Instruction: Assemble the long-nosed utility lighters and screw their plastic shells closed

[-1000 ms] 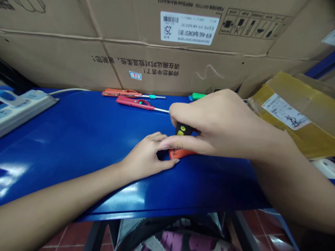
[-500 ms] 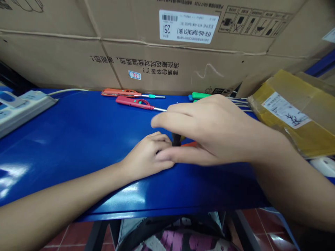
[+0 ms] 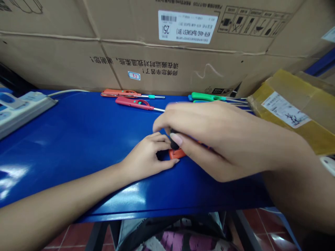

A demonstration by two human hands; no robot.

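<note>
My left hand point(image 3: 149, 155) rests on the blue table point(image 3: 78, 139), its fingers curled and pinching the end of an orange lighter point(image 3: 177, 153) that lies flat. My right hand point(image 3: 217, 136) hovers over the same lighter, fingers closed on a small black tool handle point(image 3: 173, 143) that stands on the lighter's body. Most of the lighter is hidden under my right hand.
Two red long-nosed lighters point(image 3: 136, 102) lie at the back of the table, green ones point(image 3: 206, 96) to their right. A white power strip point(image 3: 18, 108) sits far left. Large cardboard boxes point(image 3: 167, 45) wall the back; a yellow-taped parcel point(image 3: 290, 108) lies at right.
My right hand has turned and regripped the black tool, its fingers curling back down onto it. The left hand has kept its hold on the orange lighter.
</note>
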